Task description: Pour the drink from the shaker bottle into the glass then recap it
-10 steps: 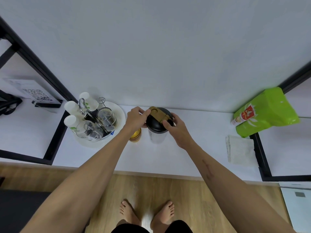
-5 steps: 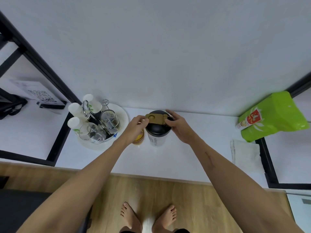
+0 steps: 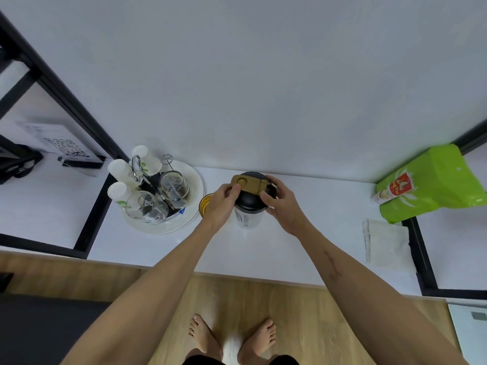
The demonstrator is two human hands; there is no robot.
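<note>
The shaker bottle (image 3: 248, 219) stands upright on the white counter (image 3: 316, 206), a clear body under a black lid (image 3: 250, 201) with a gold flip cap (image 3: 249, 184) lying across its top. My left hand (image 3: 220, 204) grips the lid's left side, thumb on the gold cap's end. My right hand (image 3: 283, 204) holds the lid's right side by the cap's hinge. A glass (image 3: 205, 205) with yellow drink in it stands just left of the bottle, mostly hidden behind my left hand.
A white round tray (image 3: 184, 219) on the left carries upturned glasses and paper cups on a wire rack. A folded white cloth (image 3: 386, 243) and a green bag (image 3: 432, 185) lie at the right. Black shelf frames stand at both sides.
The gold flip cap has turned from angled to lying level across the lid. My hands have shifted slightly around the lid, and the view has moved a little closer.
</note>
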